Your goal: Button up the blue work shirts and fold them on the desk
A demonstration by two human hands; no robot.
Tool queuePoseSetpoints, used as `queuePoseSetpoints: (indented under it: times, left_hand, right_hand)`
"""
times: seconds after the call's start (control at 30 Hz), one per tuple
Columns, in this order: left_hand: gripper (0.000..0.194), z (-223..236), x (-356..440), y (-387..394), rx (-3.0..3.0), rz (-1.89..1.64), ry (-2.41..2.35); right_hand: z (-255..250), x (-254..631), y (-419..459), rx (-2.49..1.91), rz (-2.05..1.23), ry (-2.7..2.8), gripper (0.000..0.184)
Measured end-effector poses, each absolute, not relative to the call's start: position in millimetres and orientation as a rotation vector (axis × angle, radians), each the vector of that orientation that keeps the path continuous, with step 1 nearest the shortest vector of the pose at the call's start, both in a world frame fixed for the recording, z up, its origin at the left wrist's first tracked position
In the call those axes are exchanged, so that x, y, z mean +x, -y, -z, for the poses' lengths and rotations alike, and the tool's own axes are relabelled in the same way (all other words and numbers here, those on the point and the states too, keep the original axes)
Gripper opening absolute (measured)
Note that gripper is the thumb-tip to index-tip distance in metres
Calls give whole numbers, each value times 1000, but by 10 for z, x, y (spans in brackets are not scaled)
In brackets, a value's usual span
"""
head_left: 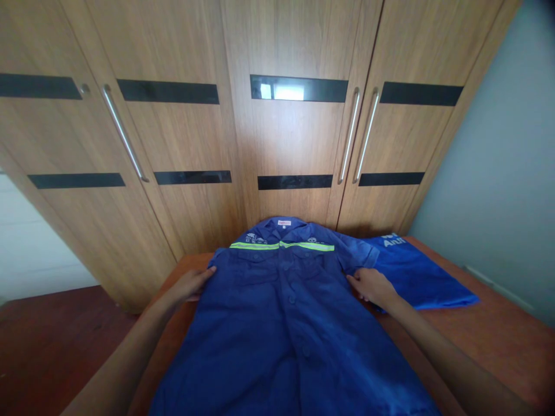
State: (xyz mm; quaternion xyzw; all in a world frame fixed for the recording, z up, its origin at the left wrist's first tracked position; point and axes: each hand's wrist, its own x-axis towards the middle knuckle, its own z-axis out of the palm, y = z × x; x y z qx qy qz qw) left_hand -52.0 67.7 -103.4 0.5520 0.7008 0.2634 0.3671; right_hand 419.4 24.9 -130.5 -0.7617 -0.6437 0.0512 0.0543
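Observation:
A navy blue work shirt (260,312) lies spread front side up, its collar toward the wardrobe and its hem running out of view at the bottom. Green-yellow reflective tape crosses the chest, above two flap pockets, with buttons down the middle. My left hand (197,284) is closed at the shirt's left edge below the sleeve, thumb on top and the other fingers partly hidden. On the opposite side, my right hand (373,287) has curled fingers pinching the shirt's edge just under the short right sleeve (358,251).
A folded bright blue garment (420,274) with white lettering lies right of the shirt, partly beneath its sleeve. Both rest on an orange-brown surface (498,341). A wooden wardrobe (295,138) with metal handles stands directly behind; a pale wall (498,190) bounds the right.

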Motion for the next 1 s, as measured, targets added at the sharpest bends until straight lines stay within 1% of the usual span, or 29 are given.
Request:
queuePoseSetpoints:
  times: [0.1,0.2,0.3,0.33,0.53,0.63,0.7,0.77,0.8,0.9,1.0]
  left_hand:
    - [27,1116,-405,-616,1162,-720,-1534]
    - [22,1182,-347,-607,990,-778,-1398]
    - [23,1204,-350,-616,890,-826,-1338]
    - [23,1198,-357,-616,866,-841,-1321]
    - [36,1074,-366,-515,791,-935,-1209]
    - [47,1029,-321,-414,757,-955,-1150]
    - [51,1032,-279,-361,662,-886,-1124]
    - [50,1057,-243,-344,516,-818,-1081]
    - [49,1072,-233,-354,460,-816,-1060]
    - [45,1112,-237,-441,430,-941,-1021]
    - [40,1129,-276,-568,456,-1016,-1000]
  right_hand:
    - [1349,4101,-287,-2362,-44,1896,34]
    - [1354,4047,-323,-2380,120,1889,38]
    - [1332,4062,-337,-2370,191,1937,24]
    - [1309,4083,-344,-2368,199,1930,23]
    - [995,4354,-500,-2377,276,1730,35]
    - [911,4483,-628,-2320,210,1545,38]
    - [952,4519,-696,-2277,114,1466,45]
    - [1053,4525,-732,-2259,18,1440,49]
    - [1115,4525,-737,-2251,-28,1420,48]
    - [1291,4546,-702,-2230,-133,1335,42]
    - [1411,4608,-631,-2189,-228,1268,42]
